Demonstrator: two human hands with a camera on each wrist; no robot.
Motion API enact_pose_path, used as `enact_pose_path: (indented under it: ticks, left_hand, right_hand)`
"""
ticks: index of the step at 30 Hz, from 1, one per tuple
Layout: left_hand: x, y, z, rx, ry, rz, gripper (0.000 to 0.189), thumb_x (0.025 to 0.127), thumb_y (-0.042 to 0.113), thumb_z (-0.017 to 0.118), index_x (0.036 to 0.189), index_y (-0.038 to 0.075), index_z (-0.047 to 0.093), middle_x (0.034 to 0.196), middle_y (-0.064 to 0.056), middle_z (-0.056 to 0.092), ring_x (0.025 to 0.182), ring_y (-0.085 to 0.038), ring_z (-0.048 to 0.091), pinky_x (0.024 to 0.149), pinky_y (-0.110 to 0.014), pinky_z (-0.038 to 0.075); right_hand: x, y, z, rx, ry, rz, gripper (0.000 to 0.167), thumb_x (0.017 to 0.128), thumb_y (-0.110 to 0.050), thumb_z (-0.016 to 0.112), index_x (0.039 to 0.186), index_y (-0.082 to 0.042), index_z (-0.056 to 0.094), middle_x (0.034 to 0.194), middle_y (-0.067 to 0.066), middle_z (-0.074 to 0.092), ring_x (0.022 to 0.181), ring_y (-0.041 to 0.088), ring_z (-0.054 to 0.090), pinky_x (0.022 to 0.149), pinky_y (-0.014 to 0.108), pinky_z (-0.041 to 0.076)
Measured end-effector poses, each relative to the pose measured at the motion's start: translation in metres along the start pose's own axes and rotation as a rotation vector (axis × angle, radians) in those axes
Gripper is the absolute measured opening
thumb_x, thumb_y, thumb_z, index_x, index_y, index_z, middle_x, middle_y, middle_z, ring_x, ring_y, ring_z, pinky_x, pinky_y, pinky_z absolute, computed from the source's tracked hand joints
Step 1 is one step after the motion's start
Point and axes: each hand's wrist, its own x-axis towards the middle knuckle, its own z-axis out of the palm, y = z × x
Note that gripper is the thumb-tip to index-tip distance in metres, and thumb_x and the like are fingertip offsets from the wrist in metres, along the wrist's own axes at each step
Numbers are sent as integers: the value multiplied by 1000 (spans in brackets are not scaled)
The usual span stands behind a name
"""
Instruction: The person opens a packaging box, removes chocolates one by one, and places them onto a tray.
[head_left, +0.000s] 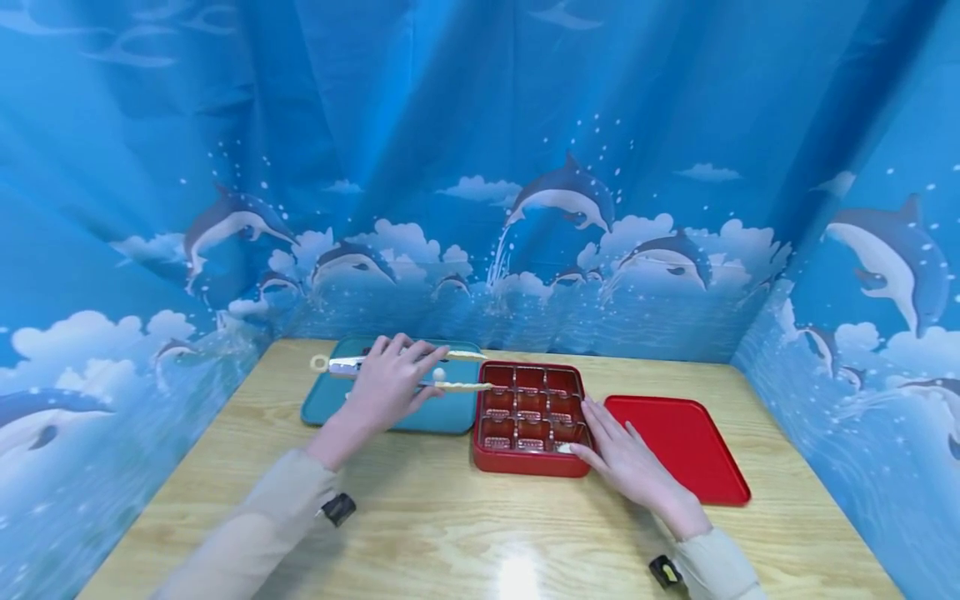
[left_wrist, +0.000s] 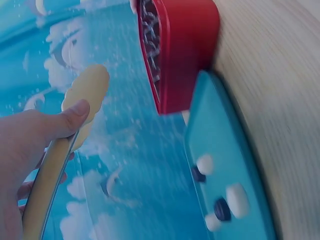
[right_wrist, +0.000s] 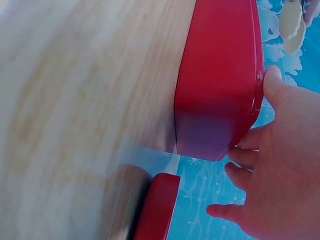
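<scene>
My left hand (head_left: 386, 379) grips a pair of tongs (head_left: 463, 387) with cream scalloped tips. The tips stand apart with nothing between them, over the right part of the teal tray (head_left: 318, 408) and the near box's left rim. On that tray lie small white pieces (left_wrist: 237, 200) and dark pieces (left_wrist: 222, 209), partly hidden by the hand in the head view. My right hand (head_left: 626, 462) rests along the right side of a red box (head_left: 525, 463), fingers extended and thumb at its rim. Clear dividers split the box into compartments; a small white piece (head_left: 564, 448) shows in the front right one.
A flat red lid (head_left: 682, 442) lies on the wooden table (head_left: 450, 533) to the right of the box, close to my right hand. Behind the table hangs a blue curtain (head_left: 450, 167) printed with dolphins.
</scene>
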Motion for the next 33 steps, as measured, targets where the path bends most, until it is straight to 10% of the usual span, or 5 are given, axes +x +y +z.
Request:
enact_pose_path:
  ticks: [15, 33]
  left_hand:
    - [53, 67, 6, 29, -65, 193, 60, 85, 52, 78, 137, 23, 66, 121, 2, 70, 105, -23, 58, 84, -38, 45]
    - [100, 126, 8, 141, -385, 304, 37, 84, 51, 79, 115, 32, 77, 110, 11, 72, 102, -18, 63, 90, -37, 43]
  right_hand:
    - [-1, 5, -4, 37, -25, -21, 88, 100, -57, 53, 161, -3, 21, 168, 17, 18, 152, 43, 19, 117, 67, 17]
    - [-1, 5, -4, 30, -8, -52, 91, 98, -59, 56, 160, -1, 24, 166, 20, 22, 150, 45, 22, 114, 69, 20]
